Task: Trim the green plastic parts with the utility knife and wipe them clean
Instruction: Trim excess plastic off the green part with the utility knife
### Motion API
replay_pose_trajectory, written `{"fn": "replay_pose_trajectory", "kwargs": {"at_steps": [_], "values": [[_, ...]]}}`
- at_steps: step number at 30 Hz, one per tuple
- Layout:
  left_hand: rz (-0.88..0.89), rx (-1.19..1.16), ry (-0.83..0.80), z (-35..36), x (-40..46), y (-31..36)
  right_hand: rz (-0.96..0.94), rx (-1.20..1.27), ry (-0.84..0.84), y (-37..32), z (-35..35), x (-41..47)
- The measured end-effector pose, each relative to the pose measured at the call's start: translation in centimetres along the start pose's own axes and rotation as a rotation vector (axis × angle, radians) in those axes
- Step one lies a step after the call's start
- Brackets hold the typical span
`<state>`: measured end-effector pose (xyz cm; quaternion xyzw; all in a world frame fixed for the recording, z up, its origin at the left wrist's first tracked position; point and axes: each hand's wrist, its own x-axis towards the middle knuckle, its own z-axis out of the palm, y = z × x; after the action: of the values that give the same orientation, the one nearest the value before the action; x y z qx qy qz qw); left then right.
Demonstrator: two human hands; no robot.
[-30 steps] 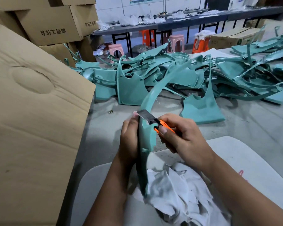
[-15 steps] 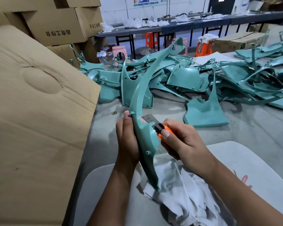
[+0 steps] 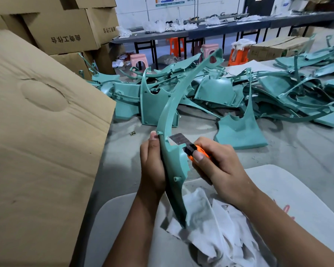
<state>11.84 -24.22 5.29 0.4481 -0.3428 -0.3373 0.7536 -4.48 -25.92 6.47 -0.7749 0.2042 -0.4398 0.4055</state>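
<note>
Head cam view, going by the long curved green plastic part (image 3: 172, 157) standing upright mid-frame: a big tan cardboard sheet (image 3: 37, 141) leans well off to its left, the left hand (image 3: 152, 162) is wrapped round its left edge, and the right hand (image 3: 218, 164) grips an orange utility knife (image 3: 193, 149) with the blade touching its right edge. Its lower tip sits on a crumpled white rag (image 3: 216, 226), and a heap of green plastic parts (image 3: 239, 93) lies behind it.

You're holding a long curved green part (image 3: 174, 151) upright, its lower tip resting on the white rag (image 3: 210, 224), the orange utility knife (image 3: 191, 149) blade lying against its edge.
</note>
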Motion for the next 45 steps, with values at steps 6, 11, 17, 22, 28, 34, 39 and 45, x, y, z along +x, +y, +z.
{"fn": "replay_pose_trajectory", "kwargs": {"at_steps": [6,11,17,22,28,34,39,45], "values": [[-0.028,-0.026,-0.008,-0.1,0.1,-0.1,0.077,0.059,-0.035,-0.3,0.1,0.1],[0.016,0.047,0.047,-0.4,0.2,-0.2,0.151,0.377,-0.075,-0.8,-0.1,-0.4],[0.064,0.096,0.098,-1.3,0.5,0.2,0.138,0.08,-0.01,-0.2,-0.1,0.1],[0.049,0.141,0.098,-1.6,0.9,0.1,-0.12,-0.011,0.079,-0.9,-0.3,-0.3],[-0.052,0.116,0.017,-1.5,1.3,-0.3,-0.088,-0.265,0.184,0.0,-0.3,0.1],[-0.204,0.039,-0.007,-1.2,1.0,0.0,-0.159,-0.406,0.196,0.1,0.1,0.2],[-0.288,0.004,-0.101,0.0,0.1,1.1,-0.185,-0.47,0.265,0.0,0.3,0.3],[-0.525,-0.189,-0.245,2.4,-2.2,2.8,-0.182,-0.559,0.408,0.2,0.8,0.5]]}}
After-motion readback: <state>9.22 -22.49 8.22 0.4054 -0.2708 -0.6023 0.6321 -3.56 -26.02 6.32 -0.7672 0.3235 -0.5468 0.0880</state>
